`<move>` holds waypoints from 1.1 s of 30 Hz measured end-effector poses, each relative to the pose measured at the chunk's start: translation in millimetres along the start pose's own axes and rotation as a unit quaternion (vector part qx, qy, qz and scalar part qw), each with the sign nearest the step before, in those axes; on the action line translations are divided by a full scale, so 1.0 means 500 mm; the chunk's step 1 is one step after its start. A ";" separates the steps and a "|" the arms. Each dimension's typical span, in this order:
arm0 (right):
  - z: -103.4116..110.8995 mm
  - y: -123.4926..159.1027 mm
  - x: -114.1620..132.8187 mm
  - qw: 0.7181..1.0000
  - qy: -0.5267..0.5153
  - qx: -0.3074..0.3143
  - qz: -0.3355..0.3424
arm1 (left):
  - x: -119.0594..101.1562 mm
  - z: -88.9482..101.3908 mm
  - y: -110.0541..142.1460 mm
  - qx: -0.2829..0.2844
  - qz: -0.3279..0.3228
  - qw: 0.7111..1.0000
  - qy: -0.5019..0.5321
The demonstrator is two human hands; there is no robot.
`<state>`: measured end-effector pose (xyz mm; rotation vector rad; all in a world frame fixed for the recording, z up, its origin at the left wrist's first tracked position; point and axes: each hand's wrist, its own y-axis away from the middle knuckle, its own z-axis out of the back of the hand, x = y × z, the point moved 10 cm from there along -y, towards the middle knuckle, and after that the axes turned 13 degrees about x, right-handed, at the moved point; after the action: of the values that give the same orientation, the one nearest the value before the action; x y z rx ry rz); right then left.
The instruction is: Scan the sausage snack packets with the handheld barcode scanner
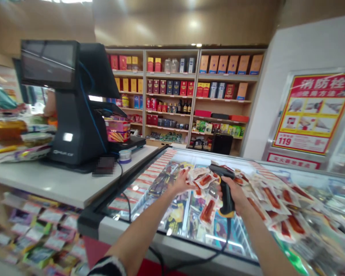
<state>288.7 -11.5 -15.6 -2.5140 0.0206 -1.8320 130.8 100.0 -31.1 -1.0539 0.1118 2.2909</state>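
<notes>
Over the glass-topped freezer (172,226), my right hand (237,195) is wrapped round the handle of a black and yellow barcode scanner (226,191). The scanner's head leans left above some clear packs with reddish-brown food inside. My left hand (182,181) is closed on the edge of one vacuum-packed food pack (204,178), just left of the scanner's head. Another pack (208,210) lies on the glass below it. To the right of my right hand spreads a pile of similar packs (271,197). The scanner's cable (228,234) hangs down toward the freezer's front.
A black checkout terminal (74,126) stands on the white counter (103,184) at left, beside a small round tub (125,156). Shelves (169,74) of boxed goods line the back wall. A red poster (313,111) hangs at right. Packaged goods (43,234) fill racks below the counter.
</notes>
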 end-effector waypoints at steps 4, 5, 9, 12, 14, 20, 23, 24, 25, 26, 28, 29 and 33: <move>0.041 -0.018 -0.014 1.000 -0.021 -0.004 -0.005 | -0.019 -0.092 -0.038 0.053 0.034 0.993 -0.097; 0.048 -0.021 -0.014 1.000 -0.026 -0.005 -0.002 | -0.024 -0.110 -0.046 0.062 0.038 0.989 -0.131; 0.063 -0.021 -0.003 0.999 -0.036 -0.007 0.004 | -0.044 -0.154 -0.086 0.064 0.041 0.978 -0.194; 0.066 -0.014 0.016 0.999 -0.045 -0.007 0.014 | -0.061 -0.184 -0.129 0.071 0.030 0.978 -0.195; 0.071 -0.010 0.024 0.999 -0.047 -0.016 0.015 | -0.074 -0.210 -0.160 0.086 0.019 0.978 -0.191; 0.095 -0.014 0.034 0.997 -0.042 -0.052 0.043 | -0.110 -0.259 -0.214 0.126 -0.012 0.980 -0.152; 0.105 -0.017 0.029 0.996 -0.029 -0.060 0.054 | -0.116 -0.218 -0.199 0.135 -0.039 0.987 -0.072; 0.106 -0.018 0.027 0.996 -0.025 -0.062 0.060 | -0.113 -0.189 -0.185 0.127 -0.046 0.991 -0.023; 0.103 -0.021 0.024 0.996 -0.022 -0.063 0.066 | -0.105 -0.156 -0.167 0.112 -0.048 0.992 0.030; 0.095 -0.024 0.022 0.995 -0.017 -0.063 0.077 | -0.096 -0.119 -0.145 0.088 -0.051 0.991 0.091; 0.068 -0.034 0.014 0.993 -0.005 -0.071 0.093 | -0.077 -0.063 -0.090 0.059 -0.046 0.987 0.142; 0.049 -0.040 0.009 0.992 0.006 -0.080 0.098 | -0.069 -0.046 -0.061 0.054 -0.041 0.985 0.160; -0.058 -0.058 0.009 0.970 0.109 -0.149 0.156 | -0.065 -0.038 0.044 0.069 -0.025 0.971 0.227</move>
<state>262.5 16.9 -1.5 -2.2875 0.7027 -2.0791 147.5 60.0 -24.6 -1.4688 0.4169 1.9291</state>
